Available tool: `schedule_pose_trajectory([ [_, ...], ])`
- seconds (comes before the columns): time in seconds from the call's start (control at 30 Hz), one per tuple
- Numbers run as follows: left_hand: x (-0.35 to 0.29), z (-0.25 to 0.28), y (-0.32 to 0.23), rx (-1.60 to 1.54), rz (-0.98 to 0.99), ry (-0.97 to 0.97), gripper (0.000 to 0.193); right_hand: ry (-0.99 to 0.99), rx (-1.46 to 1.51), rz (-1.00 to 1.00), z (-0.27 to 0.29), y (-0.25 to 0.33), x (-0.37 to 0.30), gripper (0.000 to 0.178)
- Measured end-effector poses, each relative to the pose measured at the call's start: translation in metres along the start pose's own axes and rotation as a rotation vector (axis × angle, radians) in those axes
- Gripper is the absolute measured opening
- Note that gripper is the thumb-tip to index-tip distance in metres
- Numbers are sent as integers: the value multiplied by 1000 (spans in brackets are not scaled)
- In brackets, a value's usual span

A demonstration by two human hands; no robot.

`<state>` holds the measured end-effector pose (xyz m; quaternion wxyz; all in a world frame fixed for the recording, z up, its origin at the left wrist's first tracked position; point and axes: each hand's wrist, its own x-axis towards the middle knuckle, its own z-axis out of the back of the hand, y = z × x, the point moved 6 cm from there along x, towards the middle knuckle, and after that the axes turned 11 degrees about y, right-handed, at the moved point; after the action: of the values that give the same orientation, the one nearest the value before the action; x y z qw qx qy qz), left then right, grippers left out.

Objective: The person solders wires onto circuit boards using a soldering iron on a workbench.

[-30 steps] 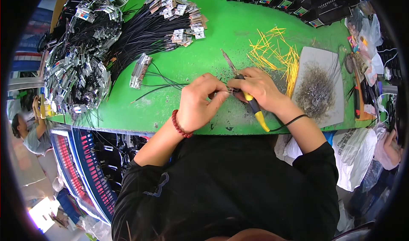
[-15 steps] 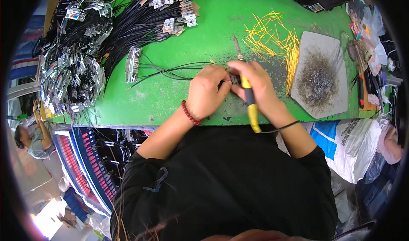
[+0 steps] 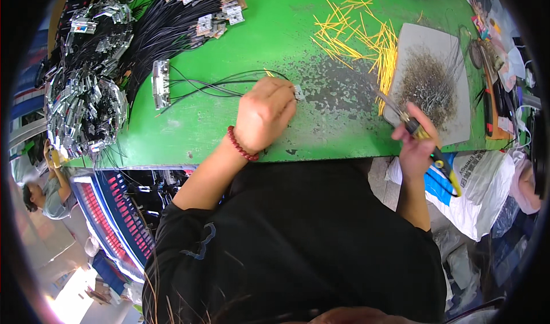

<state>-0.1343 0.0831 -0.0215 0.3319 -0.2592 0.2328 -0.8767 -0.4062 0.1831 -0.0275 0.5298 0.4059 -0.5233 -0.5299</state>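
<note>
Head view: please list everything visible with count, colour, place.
table: one, green, centre
soldering iron: one, black/yellow, in right hand
small board: one, pale, beside left hand
wires: several, black, centre
thin sticks: many, yellow, right
pad: one, grey, right
module: one, silver, left
metal pieces: many, silver, far left
cable bundle: one, black, upper left
bags: several, mostly white, right
co-worker: one, grey clothing, left
other background: unclear
left hand: one, ungloved, centre
right hand: one, ungloved, right

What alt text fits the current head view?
A person's right hand holds a soldering iron near a sooty grey pad; the left hand is closed over black wires on a green table. Yellow sticks lie nearby.
</note>
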Motion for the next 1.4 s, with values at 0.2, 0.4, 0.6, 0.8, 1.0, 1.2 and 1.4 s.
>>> schedule_pose_trajectory([
  [0.2,0,1,0,45,48,35,11,-314,118,57,63,4,-22,27],
  [0.4,6,0,-6,-7,44,86,12,-531,108,38,118,-14,-49,11],
  [0.6,6,-4,-6,-41,246,69,8,-599,-14,111,126,-12,-61,9],
  [0.8,4,-6,-11,42,207,37,8,-605,-70,51,128,-17,-60,6],
  [1.0,1,-4,-10,28,199,56,8,-558,-116,78,122,-12,-60,6],
  [1.2,-3,-1,-9,78,201,25,6,-588,-3,132,130,-18,-64,6],
  [1.4,0,-3,-7,-18,131,-2,8,-360,74,252,65,5,-41,17],
])
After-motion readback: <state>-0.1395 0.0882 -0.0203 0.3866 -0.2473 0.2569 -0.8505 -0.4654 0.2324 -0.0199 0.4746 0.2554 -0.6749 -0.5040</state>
